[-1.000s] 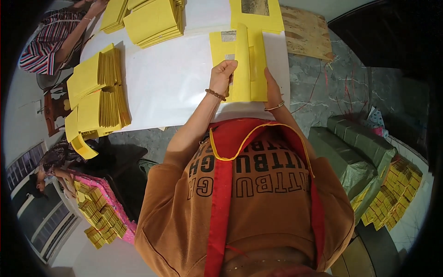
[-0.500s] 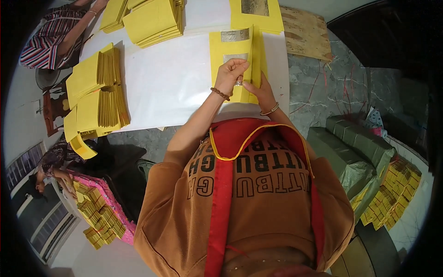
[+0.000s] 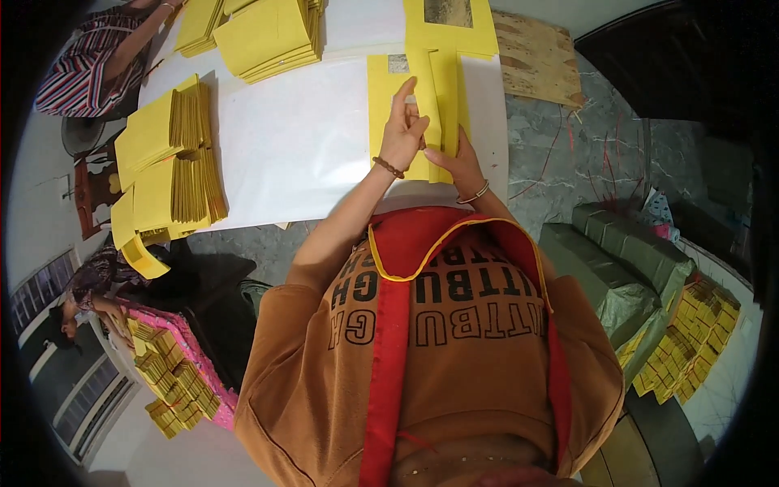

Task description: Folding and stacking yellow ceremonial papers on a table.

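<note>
A yellow paper sheet point(image 3: 447, 97) with a silvery patch lies partly folded on the white table in front of me, its right part turned over toward the left. My left hand point(image 3: 402, 136) rests on the folded flap, index finger stretched forward and thumb apart, gripping nothing. At the sheet's near right part, my right hand point(image 3: 458, 169) has its thumb over the paper and its fingers along the right side, holding it. Beyond them lies a stack of yellow sheets point(image 3: 415, 36) with a silvery rectangle on top.
Folded yellow paper stacks point(image 3: 150, 126) stand along the left of the white table point(image 3: 276, 146), with more stacks point(image 3: 264, 40) at its far side. A co-worker in a striped top point(image 3: 97, 69) is at far left. A wooden board point(image 3: 540, 61) and green wrapped bales point(image 3: 600, 276) lie right.
The raised flap has been laid down to the left over the silvery patch. My left hand has gone from a pinch to outstretched fingers. My right hand stays about where it was.
</note>
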